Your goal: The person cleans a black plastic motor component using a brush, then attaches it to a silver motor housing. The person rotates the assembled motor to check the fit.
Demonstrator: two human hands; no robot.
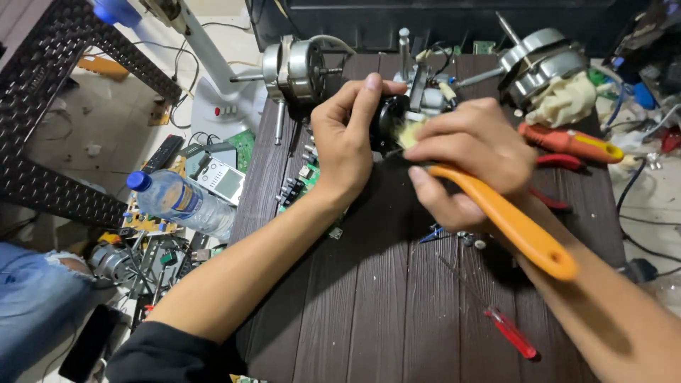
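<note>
Over the far half of the dark brown slatted bench [397, 312], my left hand [345, 145] is wrapped around a small black motor part [389, 122], thumb up along its top, holding it just above the boards. My right hand [472, 159] is closed on an orange-handled brush [511, 223]; its pale bristles touch the near face of the black part, and the handle runs back past my wrist toward me.

Relative to that black part: just beyond and to its left lies a silver fan motor [292, 67] with its shaft pointing right. Beyond and to its right sits a second fan motor [543, 60] with a cream plastic piece against it. To the right, behind my right hand, lie orange-and-yellow-handled pliers [571, 142]. Below my left wrist a green circuit board [308, 181] peeks out at the bench edge. Nearer to me and to the right lies a small red-handled screwdriver [511, 332].

Off the bench, well left of the part, a clear plastic water bottle [183, 204] with a blue cap and a blue-and-white label band lies on its side among loose electronics on the floor.
</note>
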